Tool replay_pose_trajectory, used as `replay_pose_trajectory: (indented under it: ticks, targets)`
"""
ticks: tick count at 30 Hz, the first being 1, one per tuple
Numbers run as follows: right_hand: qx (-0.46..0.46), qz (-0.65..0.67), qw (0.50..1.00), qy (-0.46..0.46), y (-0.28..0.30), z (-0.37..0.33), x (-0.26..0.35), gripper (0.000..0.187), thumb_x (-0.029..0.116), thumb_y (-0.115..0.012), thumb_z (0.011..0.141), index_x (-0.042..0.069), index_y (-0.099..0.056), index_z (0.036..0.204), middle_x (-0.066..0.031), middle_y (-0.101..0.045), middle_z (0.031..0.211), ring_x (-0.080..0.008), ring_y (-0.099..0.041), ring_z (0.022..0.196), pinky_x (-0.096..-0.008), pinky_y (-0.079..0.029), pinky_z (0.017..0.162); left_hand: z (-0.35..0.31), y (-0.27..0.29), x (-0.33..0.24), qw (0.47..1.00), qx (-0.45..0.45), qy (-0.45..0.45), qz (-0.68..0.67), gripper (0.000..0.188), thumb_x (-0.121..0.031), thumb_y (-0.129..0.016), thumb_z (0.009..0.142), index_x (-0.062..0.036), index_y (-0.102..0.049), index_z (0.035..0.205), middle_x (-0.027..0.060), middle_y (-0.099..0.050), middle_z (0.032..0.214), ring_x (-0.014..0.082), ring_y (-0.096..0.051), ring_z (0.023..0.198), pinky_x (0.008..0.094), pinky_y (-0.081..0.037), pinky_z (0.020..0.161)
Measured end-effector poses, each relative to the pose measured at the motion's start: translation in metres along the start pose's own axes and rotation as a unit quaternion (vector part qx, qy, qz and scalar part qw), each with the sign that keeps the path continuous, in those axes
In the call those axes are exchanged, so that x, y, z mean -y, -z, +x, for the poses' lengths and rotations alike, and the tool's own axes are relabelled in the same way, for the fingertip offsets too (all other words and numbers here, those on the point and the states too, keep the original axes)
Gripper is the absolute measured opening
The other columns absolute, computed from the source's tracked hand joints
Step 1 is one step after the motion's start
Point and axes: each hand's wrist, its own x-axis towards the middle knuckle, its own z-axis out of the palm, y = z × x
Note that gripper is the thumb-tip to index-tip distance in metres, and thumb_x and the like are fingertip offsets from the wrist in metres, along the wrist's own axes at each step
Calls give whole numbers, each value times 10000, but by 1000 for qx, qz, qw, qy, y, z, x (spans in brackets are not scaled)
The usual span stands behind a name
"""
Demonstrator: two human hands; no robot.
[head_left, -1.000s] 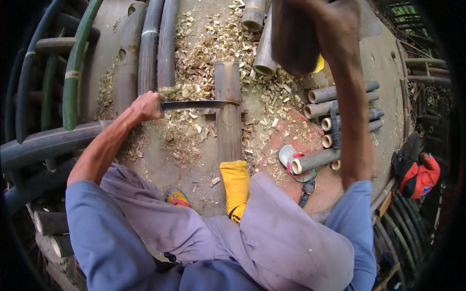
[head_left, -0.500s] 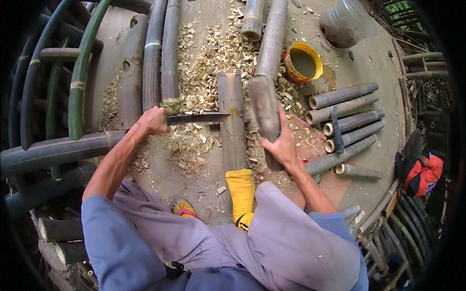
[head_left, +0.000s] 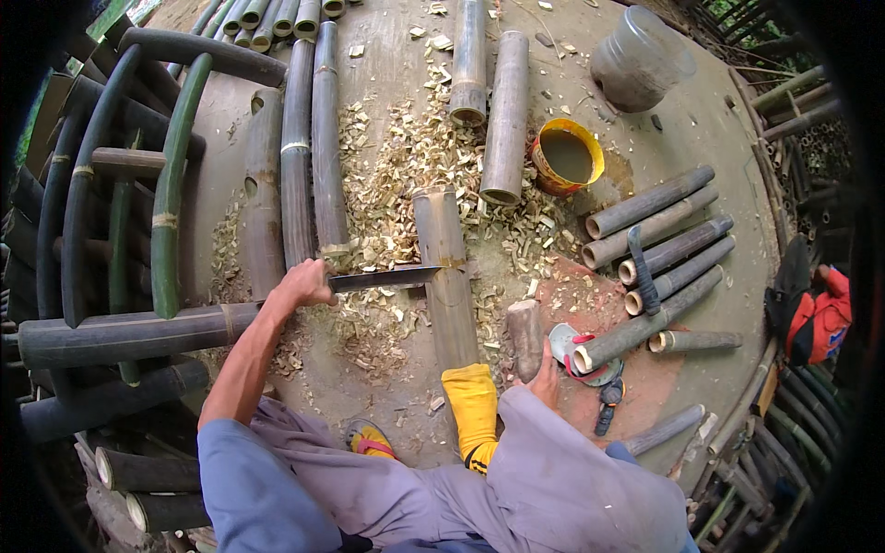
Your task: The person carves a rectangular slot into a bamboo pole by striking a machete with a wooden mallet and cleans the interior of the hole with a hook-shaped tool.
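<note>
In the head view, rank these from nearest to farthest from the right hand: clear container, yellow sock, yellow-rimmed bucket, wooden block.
From the right hand:
1. Wooden block: right at the hand.
2. Yellow sock: just to the left.
3. Yellow-rimmed bucket: well ahead.
4. Clear container: ahead and to the right, beyond the bucket.

Your blade [head_left: 385, 277] is smooth metal; your block [head_left: 525, 337] is rough, matt wood; the bamboo tube [head_left: 450, 318] before you is smooth and dull; your trousers [head_left: 573, 459] are matt cloth; and the yellow bucket [head_left: 551, 182] is smooth plastic.
</note>
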Motion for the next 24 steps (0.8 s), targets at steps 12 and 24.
replay_pose_trajectory:
  ticks: [12,24]
  targets:
    - [-6,31,999,16,0,5,-7,1090,130,-791,624,146,-120,1484,-322,-485,1205,-480,-500,1084,-494,-422,929,-16,-13,-15,998,-41,42,12,563,-267,-747,605,-92,-664,1134,220,-670,798,333,-669,778,427,-533,756]
    - [-10,47,999,18,4,2,-8,1058,135,-786,646,138,-132,1479,-308,-498,1189,-465,-519,1066,-481,-438,924,-85,-59,-69,882,-369,-275,106,292,-138,-734,601,-106,-537,815,67,-548,705,228,-554,618,327,-392,545]
